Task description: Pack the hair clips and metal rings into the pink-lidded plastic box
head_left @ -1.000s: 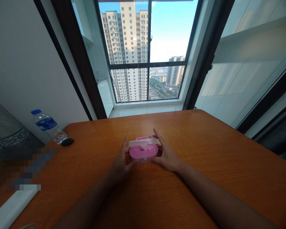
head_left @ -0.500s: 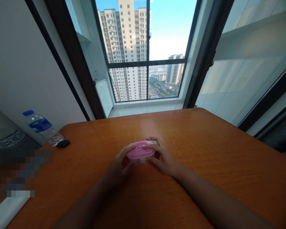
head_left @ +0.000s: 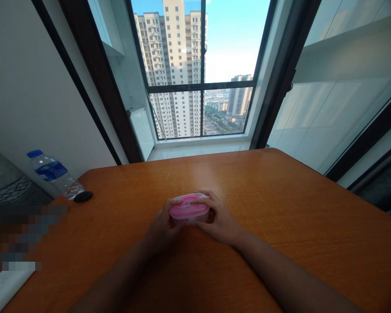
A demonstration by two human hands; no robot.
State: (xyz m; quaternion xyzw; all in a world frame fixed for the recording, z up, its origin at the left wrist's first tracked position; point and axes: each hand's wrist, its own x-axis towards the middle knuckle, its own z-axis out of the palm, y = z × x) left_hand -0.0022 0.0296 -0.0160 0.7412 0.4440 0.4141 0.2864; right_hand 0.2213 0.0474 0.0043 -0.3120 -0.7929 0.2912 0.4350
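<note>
A small clear plastic box with a pink lid [head_left: 189, 208] lies flat on the orange wooden table [head_left: 273, 204], its pink loop handle on top. My left hand [head_left: 164, 224] grips the box's left side, with the fingers curled over the lid. My right hand [head_left: 220, 217] holds the right side, and its fingertips rest on the lid near the handle. Between them, my hands hide the lower part of the box.
A water bottle with a blue cap and label [head_left: 54, 173] lies near the table's far left edge beside a small black oval object [head_left: 83, 196]. A white flat item [head_left: 6, 289] sits at the lower left. Behind the table's far edge is a tall window [head_left: 195, 87].
The box has turned from showing its lid towards me to lying lid-up. My hands have closed in around it, and my view has shifted slightly.
</note>
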